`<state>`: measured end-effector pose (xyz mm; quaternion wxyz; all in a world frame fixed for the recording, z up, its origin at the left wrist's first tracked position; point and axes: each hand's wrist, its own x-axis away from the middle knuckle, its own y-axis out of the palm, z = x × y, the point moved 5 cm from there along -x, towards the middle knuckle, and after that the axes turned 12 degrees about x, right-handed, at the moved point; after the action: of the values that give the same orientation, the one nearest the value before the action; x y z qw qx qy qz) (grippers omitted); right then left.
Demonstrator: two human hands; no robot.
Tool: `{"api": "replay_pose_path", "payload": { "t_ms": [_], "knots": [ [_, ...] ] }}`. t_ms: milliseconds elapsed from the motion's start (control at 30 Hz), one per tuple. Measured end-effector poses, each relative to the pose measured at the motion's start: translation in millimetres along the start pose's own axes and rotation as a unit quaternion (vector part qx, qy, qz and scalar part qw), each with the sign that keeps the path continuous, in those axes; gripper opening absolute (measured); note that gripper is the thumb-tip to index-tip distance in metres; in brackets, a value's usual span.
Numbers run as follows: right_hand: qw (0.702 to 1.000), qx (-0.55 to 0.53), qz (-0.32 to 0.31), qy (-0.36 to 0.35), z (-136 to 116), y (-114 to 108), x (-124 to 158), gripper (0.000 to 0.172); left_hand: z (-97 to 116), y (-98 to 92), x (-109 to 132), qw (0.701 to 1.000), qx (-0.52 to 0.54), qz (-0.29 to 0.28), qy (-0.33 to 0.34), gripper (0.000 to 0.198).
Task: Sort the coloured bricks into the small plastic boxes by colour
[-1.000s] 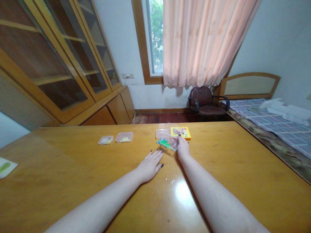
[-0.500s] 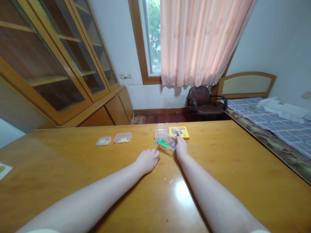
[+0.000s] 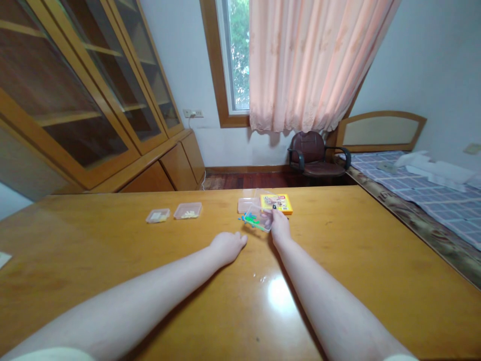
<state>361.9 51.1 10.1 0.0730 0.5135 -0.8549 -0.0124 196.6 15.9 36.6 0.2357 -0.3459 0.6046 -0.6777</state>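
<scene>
My right hand grips a clear plastic box by its right side, tilted over the table. Small green pieces and blue pieces show at the box's left part; I cannot tell which are inside it and which lie on the table. My left hand is low over the tabletop, just left of and nearer than the box. Its fingers are curled together, and whatever they hold, if anything, is hidden. Behind the held box are a yellow printed box and another clear container.
Two shallow clear containers with pale pieces, one larger and one smaller, stand left on the wooden table. A paper's corner shows at the left edge. Beyond the table are a chair and a bed.
My left hand's fingers have drawn closer together. The right hand keeps its hold on the clear box with little movement. The view has shifted slightly.
</scene>
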Motion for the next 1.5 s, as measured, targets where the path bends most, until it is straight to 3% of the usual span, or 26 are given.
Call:
{"api": "replay_pose_path", "payload": {
  "t_ms": [200, 433, 567, 700, 800, 933, 1033, 1100, 1267, 1400, 1500],
  "knots": [
    [1.0, -0.005, -0.001, 0.003, 0, 0, -1, 0.031, -6, 1.5, 0, 0.999, 0.009, 0.012, -0.042, 0.025],
    [1.0, -0.02, -0.018, -0.01, 13, 4, -8, 0.031, -15, 4.6, -2, 0.977, 0.079, 0.049, -0.194, 0.025],
    [0.999, -0.021, -0.022, -0.02, 15, 4, -10, 0.032, -17, 9.2, 0, 0.969, 0.088, 0.07, -0.22, 0.026],
    [1.0, -0.011, -0.023, -0.007, 14, 5, -7, 0.032, -22, 11.1, 4, 0.971, 0.085, 0.068, -0.211, 0.027],
    [1.0, -0.005, -0.024, -0.012, 8, 7, -1, 0.029, -29, 0.1, 9, 0.97, 0.101, 0.077, -0.207, 0.027],
    [0.997, 0.025, -0.07, -0.034, -4, 13, 11, 0.029, -37, -39.9, 13, 0.949, 0.191, 0.153, -0.199, 0.025],
    [0.992, 0.032, -0.115, -0.048, -8, 19, 20, 0.032, -32, -72.6, 6, 0.921, 0.265, 0.245, -0.144, 0.03],
    [0.989, 0.028, -0.141, -0.039, -7, 23, 24, 0.033, -25, -82.3, -5, 0.903, 0.306, 0.284, -0.103, 0.03],
    [0.985, 0.035, -0.167, -0.027, -4, 28, 26, 0.032, -15, -68.4, -32, 0.876, 0.376, 0.3, -0.017, 0.03],
    [0.984, 0.043, -0.17, -0.024, 0, 28, 22, 0.03, -21, -56.3, -34, 0.852, 0.415, 0.319, -0.016, 0.032],
    [0.984, 0.039, -0.172, -0.017, 5, 29, 19, 0.029, -22, -55.1, -32, 0.85, 0.42, 0.318, -0.01, 0.036]
  ]
}}
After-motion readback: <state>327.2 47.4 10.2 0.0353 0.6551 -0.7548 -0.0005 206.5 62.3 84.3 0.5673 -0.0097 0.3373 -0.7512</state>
